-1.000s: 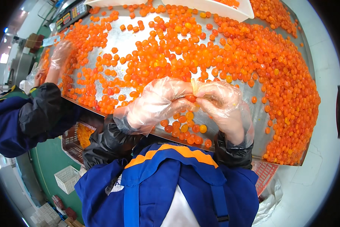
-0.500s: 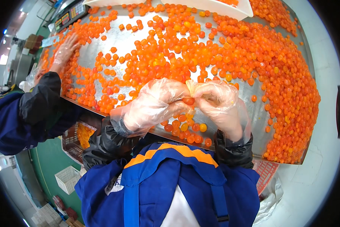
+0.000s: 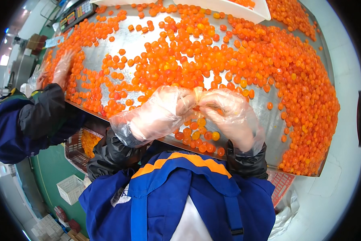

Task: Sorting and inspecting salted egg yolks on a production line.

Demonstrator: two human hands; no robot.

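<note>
Both my hands wear clear plastic gloves and meet over the near edge of the metal table. My left hand [image 3: 164, 108] is closed, its fingertips pinching a thin yellowish film [image 3: 198, 93]. From the other side my right hand [image 3: 228, 110] pinches at the same film, thumb and forefinger curled together. Whether a yolk is also between the fingers is hidden. Just below my hands lies a small group of glossy orange egg yolks [image 3: 208, 135]. Many more loose yolks [image 3: 168, 66] spread across the metal table [image 3: 260, 116] beyond.
A dense heap of yolks [image 3: 309, 104] covers the right side. White trays [image 3: 244, 11] stand at the far edge, a scale [image 3: 76, 15] at far left. A co-worker's gloved hand [image 3: 62, 68] is among yolks at left. Crates [image 3: 76, 150] sit below the table.
The orange yolk seen between my fingertips is now out of sight. My hands have shifted slightly left with the film between them. The co-worker's hand has drawn slightly down and left.
</note>
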